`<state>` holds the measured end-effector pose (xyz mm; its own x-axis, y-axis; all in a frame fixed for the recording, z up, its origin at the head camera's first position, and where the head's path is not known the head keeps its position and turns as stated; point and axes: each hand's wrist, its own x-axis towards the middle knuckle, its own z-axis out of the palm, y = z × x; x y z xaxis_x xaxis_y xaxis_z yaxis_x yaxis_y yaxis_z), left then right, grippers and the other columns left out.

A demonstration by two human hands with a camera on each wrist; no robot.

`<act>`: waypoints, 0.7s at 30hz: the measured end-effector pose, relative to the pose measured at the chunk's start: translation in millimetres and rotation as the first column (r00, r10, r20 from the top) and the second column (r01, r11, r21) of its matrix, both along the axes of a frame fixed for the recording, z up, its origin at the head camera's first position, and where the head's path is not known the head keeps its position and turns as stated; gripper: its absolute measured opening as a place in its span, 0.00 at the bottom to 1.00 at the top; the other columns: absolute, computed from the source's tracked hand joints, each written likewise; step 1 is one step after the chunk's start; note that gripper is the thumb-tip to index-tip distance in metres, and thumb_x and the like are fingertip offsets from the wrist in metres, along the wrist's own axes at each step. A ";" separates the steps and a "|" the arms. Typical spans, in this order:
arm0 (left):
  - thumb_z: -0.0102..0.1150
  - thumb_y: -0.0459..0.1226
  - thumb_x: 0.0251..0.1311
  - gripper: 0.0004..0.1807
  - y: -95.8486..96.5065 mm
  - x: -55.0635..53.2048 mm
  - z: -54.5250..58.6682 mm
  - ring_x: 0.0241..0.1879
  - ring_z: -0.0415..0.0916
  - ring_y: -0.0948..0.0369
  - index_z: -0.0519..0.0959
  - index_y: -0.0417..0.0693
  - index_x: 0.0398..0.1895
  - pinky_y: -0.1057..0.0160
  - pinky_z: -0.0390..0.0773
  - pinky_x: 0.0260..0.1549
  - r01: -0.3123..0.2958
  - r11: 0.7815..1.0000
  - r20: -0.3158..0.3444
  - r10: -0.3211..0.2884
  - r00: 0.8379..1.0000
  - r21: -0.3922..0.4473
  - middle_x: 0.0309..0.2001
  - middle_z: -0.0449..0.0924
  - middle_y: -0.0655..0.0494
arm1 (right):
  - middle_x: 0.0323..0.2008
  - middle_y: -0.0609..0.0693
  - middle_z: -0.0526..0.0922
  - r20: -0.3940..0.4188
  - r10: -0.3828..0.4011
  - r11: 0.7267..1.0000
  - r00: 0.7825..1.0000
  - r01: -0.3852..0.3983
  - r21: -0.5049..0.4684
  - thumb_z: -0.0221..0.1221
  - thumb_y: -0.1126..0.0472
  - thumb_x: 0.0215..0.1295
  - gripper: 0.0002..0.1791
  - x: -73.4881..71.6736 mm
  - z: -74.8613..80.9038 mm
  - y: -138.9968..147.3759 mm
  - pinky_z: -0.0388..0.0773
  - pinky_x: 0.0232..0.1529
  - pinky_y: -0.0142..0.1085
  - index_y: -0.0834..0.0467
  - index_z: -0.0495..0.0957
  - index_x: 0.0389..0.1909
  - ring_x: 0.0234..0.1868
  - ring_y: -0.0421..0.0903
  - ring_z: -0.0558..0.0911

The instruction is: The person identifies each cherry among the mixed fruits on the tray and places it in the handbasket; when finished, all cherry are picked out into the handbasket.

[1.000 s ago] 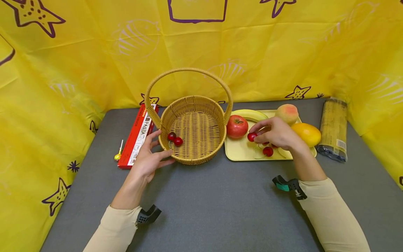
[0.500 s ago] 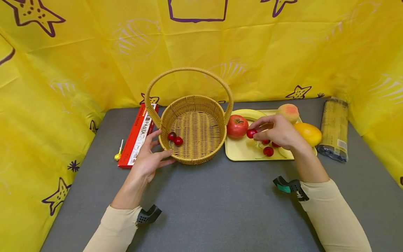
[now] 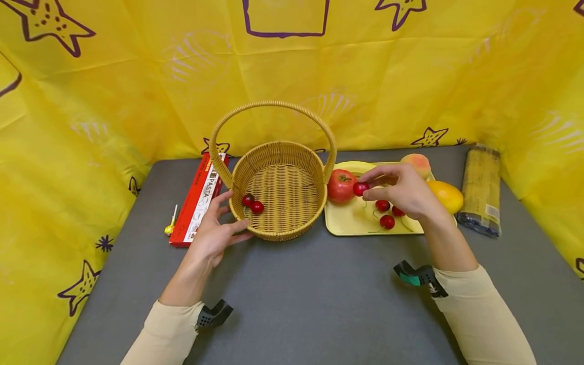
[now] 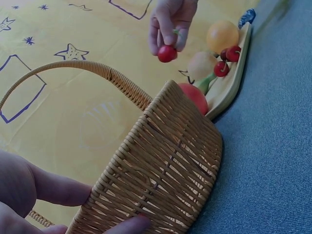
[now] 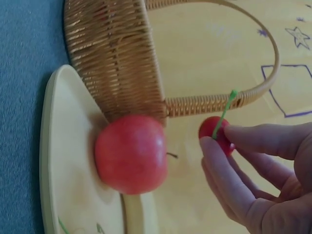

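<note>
In the head view, my right hand (image 3: 403, 192) pinches a red cherry (image 3: 361, 189) above the tray, beside the apple. Its green stem (image 5: 225, 114) shows in the right wrist view, with thumb and fingertips on the fruit. My left hand (image 3: 216, 230) rests spread against the near left side of the wicker basket (image 3: 284, 234), its straight fingers touching the rim and outer wall. Two cherries (image 3: 257, 207) lie inside the basket at the left. On the pale yellow tray (image 3: 351, 223) are a red apple (image 3: 341, 186) and three more cherries (image 3: 387, 221).
A peach (image 3: 417, 164), a yellow mango-like fruit (image 3: 446, 196) and a partly hidden banana (image 3: 358, 167) share the tray. Right of it lies a yellow-and-black wrapped roll (image 3: 480, 190). A red pasta box (image 3: 199, 200) and a lollipop (image 3: 171, 226) lie left of the basket. Yellow cloth (image 3: 274, 66) hangs behind.
My right hand has lifted slightly and shifted a little left with the cherry, uncovering more of the cherries on the tray. My left hand stays at the basket.
</note>
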<state>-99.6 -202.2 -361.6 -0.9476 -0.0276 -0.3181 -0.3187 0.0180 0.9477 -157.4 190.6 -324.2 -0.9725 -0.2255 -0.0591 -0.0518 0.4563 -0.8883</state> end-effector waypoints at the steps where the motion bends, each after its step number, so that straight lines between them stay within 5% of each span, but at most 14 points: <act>1: 0.59 0.22 0.68 0.48 -0.5 0.2 -0.1 0.56 0.81 0.42 0.48 0.56 0.84 0.52 0.89 0.47 0.000 1.000 0.000 0.000 1.000 -0.001 0.76 0.51 0.39 | 0.43 0.54 0.90 0.002 -0.015 1.000 1.000 0.015 -0.007 0.74 0.63 0.61 0.16 0.2 0.7 -1.2 0.86 0.40 0.37 0.59 0.87 0.50 0.44 0.49 0.87; 21: 0.59 0.21 0.67 0.48 0.2 -0.6 -0.8 0.54 0.82 0.44 0.49 0.56 0.83 0.51 0.89 0.47 -0.010 1.000 0.000 0.010 1.000 0.017 0.75 0.52 0.39 | 0.43 0.48 0.91 -0.062 -0.036 0.993 0.997 0.028 -0.117 0.77 0.57 0.59 0.18 3.0 23.4 -33.9 0.83 0.47 0.35 0.54 0.88 0.49 0.50 0.46 0.86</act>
<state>-100.2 -202.0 -362.4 -0.9474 -0.0317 -0.3184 -0.3185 -0.0009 0.9479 -154.4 156.7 -300.8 -0.9802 -0.1961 0.0284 -0.0975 0.3523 -0.9308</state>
